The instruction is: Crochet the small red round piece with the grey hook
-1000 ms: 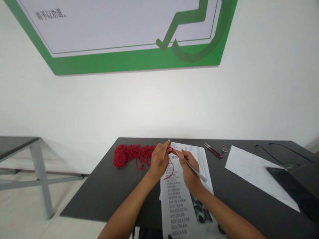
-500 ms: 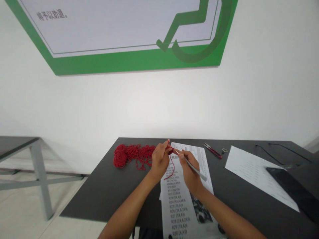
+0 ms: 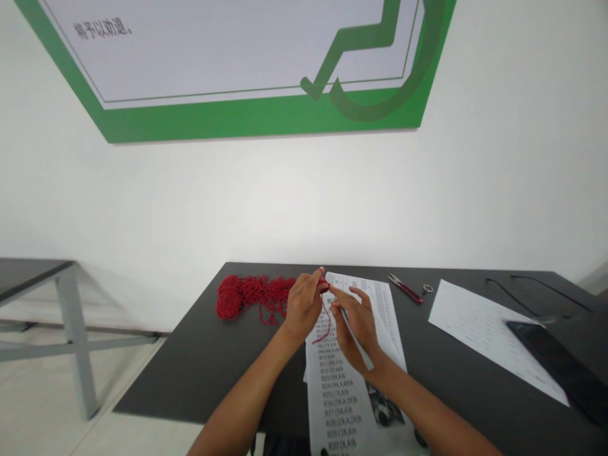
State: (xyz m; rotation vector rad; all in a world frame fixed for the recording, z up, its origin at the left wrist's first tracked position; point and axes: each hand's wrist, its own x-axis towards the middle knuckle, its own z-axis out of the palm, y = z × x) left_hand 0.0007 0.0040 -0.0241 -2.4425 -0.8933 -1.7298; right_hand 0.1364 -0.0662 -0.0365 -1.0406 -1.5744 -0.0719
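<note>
My left hand (image 3: 303,306) is closed, pinching a small piece of red crochet work (image 3: 323,287) between thumb and fingers. A short red yarn tail (image 3: 327,323) dangles from it over the printed sheet. My right hand (image 3: 368,324) holds a crochet hook with a grey handle (image 3: 361,347), which lies across the palm side by the thumb. Its index fingertip reaches the red work, while the other fingers are partly raised. The hook's tip is hidden at the stitches. Left of my hands lies a ball of red yarn (image 3: 230,297) with loose crinkled strands (image 3: 268,294).
Beneath my hands is a printed pattern sheet (image 3: 339,399) on the dark table (image 3: 190,373). Red-handled thread snips (image 3: 406,289) and a small ring (image 3: 428,289) lie to the right. Farther right are a white paper (image 3: 479,335), eyeglasses (image 3: 546,316) and a black phone (image 3: 555,361).
My right hand's fingers have opened out from a tight grip, with the index finger reaching to the red work. The hook handle has swung steeper. My left hand stays nearly in place.
</note>
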